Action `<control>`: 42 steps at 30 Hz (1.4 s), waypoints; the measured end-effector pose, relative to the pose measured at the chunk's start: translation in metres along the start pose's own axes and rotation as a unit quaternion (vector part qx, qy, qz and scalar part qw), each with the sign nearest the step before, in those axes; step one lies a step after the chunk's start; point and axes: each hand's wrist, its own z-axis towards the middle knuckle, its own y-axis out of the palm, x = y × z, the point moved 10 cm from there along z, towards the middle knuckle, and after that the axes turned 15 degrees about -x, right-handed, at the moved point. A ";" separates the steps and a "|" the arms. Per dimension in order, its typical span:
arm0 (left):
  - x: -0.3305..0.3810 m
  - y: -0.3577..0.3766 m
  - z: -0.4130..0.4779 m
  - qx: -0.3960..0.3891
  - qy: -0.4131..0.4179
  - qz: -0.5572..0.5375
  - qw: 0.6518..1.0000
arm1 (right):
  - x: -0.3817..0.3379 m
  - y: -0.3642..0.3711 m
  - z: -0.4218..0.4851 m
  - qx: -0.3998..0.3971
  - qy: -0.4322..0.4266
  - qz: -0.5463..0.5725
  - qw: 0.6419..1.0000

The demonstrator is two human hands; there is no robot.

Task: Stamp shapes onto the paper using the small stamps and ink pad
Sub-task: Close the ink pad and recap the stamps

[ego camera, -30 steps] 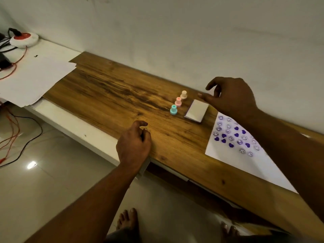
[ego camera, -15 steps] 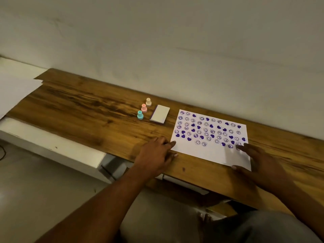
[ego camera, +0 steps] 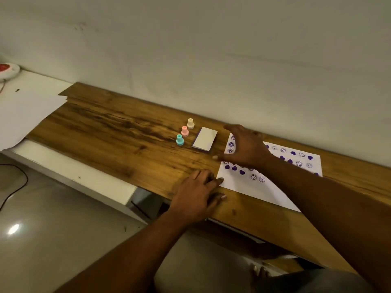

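Note:
Three small stamps stand in a diagonal row on the wooden desk: a teal stamp, a pink stamp and a cream stamp. Right of them lies the closed white ink pad. A white paper covered with purple hearts and smiley faces lies further right. My left hand rests flat on the desk, its fingertips touching the paper's near left corner. My right hand hovers open over the paper's left part, fingers spread toward the ink pad, and holds nothing.
Loose white sheets lie on a white shelf at the left, with a red-and-white round device in the far corner. A wall runs right behind the desk. A black cable lies on the tiled floor below.
My right hand has lifted off the paper's near right edge and swung left over the paper toward the ink pad. My left hand stays at the paper's corner. The view has shifted.

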 end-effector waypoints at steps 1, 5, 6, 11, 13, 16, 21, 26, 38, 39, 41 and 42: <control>-0.001 0.001 0.001 -0.002 -0.001 -0.004 1.000 | -0.007 0.002 0.019 -0.005 -0.003 0.006 1.000; -0.001 0.000 0.001 -0.002 0.008 -0.015 1.000 | -0.019 0.019 0.064 -0.031 0.008 -0.013 0.999; -0.001 0.000 0.001 0.001 0.012 -0.015 1.000 | -0.019 0.021 0.069 -0.029 0.012 -0.013 0.999; -0.002 0.000 0.001 0.011 0.017 -0.007 1.000 | -0.018 0.025 0.082 -0.004 0.014 0.009 1.000; -0.001 0.000 0.000 0.013 0.020 -0.008 1.000 | -0.019 0.026 0.083 0.000 0.007 0.019 1.000; 0.000 -0.002 -0.001 0.018 0.025 -0.013 0.999 | -0.020 0.028 0.083 -0.001 -0.006 0.032 0.999; 0.000 -0.002 -0.001 0.020 0.025 -0.025 0.999 | -0.021 0.032 0.084 -0.015 -0.016 0.041 0.999; 0.000 -0.002 0.001 0.020 0.023 -0.031 0.999 | -0.024 0.023 0.078 -0.008 -0.009 0.024 1.000; -0.005 -0.005 -0.005 0.053 0.003 -0.028 0.998 | 0.153 0.012 -0.148 0.116 0.134 0.033 0.984; -0.005 -0.005 -0.006 0.050 -0.005 -0.026 0.998 | 0.165 0.022 -0.160 0.106 0.148 0.035 0.983; -0.006 -0.006 -0.007 0.044 -0.016 -0.023 0.999 | 0.176 0.037 -0.174 0.084 0.158 0.038 0.983; -0.005 -0.007 -0.007 0.040 -0.018 -0.022 0.999 | 0.178 0.042 -0.178 0.079 0.156 0.041 0.984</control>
